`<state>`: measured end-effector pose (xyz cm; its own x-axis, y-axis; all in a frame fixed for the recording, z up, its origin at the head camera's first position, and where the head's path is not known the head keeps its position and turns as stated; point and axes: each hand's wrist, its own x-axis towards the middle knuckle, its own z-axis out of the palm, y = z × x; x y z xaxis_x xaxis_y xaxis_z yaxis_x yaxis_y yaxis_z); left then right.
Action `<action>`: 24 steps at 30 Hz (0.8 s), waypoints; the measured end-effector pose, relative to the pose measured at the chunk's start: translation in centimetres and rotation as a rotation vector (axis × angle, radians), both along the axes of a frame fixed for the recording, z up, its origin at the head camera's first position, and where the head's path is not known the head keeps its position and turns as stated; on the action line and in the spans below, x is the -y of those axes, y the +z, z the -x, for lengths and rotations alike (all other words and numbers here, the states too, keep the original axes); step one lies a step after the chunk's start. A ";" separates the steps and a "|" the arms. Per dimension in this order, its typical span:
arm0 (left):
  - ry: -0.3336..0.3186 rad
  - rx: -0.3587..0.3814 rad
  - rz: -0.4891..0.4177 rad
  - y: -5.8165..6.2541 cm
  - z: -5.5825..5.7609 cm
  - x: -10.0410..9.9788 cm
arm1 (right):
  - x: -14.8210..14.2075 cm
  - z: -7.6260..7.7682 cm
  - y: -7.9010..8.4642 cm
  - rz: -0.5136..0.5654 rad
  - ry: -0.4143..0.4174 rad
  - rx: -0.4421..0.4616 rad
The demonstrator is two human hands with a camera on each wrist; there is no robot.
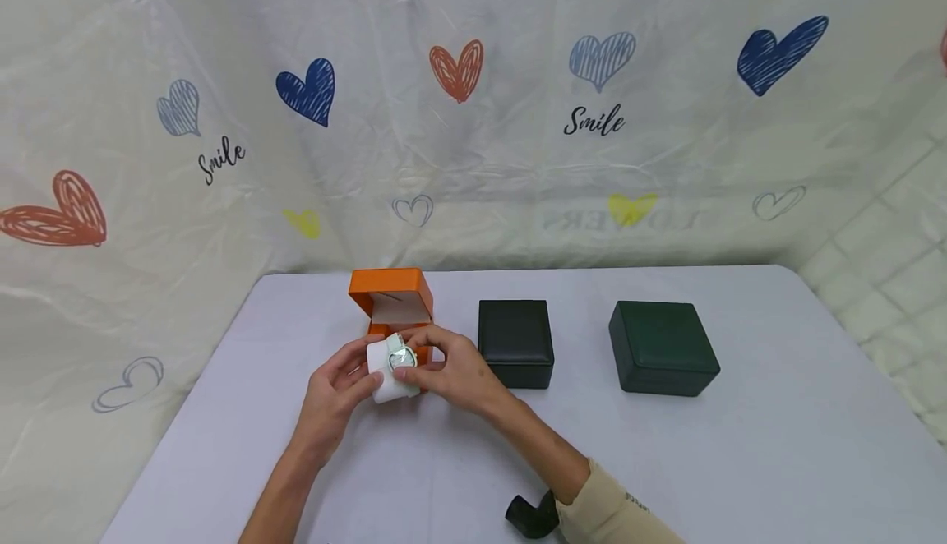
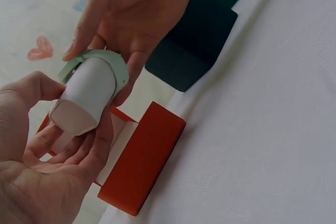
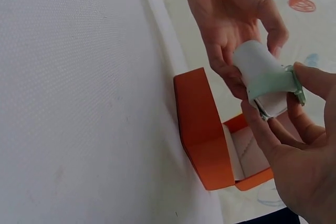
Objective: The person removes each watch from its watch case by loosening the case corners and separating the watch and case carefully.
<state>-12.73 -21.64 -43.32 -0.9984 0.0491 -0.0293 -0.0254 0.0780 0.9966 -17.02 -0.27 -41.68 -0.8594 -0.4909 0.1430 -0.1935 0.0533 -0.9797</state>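
Note:
In the head view, a white watch cushion (image 1: 378,357) is held between the thumb and fingers of my left hand (image 1: 334,400). A wristwatch (image 1: 402,357) with a pale green strap goes around that cushion. My right hand (image 1: 464,367) pinches the watch at its case with thumb and fingers. The left wrist view shows the strap (image 2: 121,70) curved over the bare cushion (image 2: 88,95). From the right wrist, the buckle end of the strap hangs by my right fingers. Just behind both hands stands an orange box (image 1: 392,281), lid up, pale lining showing, partly hidden by the hands.
To the right of the orange box sit a black box (image 1: 515,334) and a dark green box (image 1: 663,348), both closed. A black curved object (image 1: 533,518) shows near my right sleeve. Behind the white table (image 1: 777,445) hangs a sheet printed with hearts.

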 end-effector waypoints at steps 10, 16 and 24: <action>-0.001 -0.007 -0.006 0.0 -0.2 0.0 | 0.1 0.1 -0.1 -0.059 -0.030 -0.034; -0.008 -0.001 -0.007 -0.2 -0.2 0.1 | 0.1 0.0 -0.1 -0.069 -0.038 -0.054; -0.038 -0.035 -0.060 -0.4 -0.2 0.4 | -0.3 0.3 0.3 -0.021 -0.053 -0.045</action>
<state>-12.51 -22.06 -43.74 -0.9961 0.0876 0.0095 0.0111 0.0187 0.9998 -17.36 0.02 -41.40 -0.8772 -0.4483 0.1722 -0.2336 0.0851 -0.9686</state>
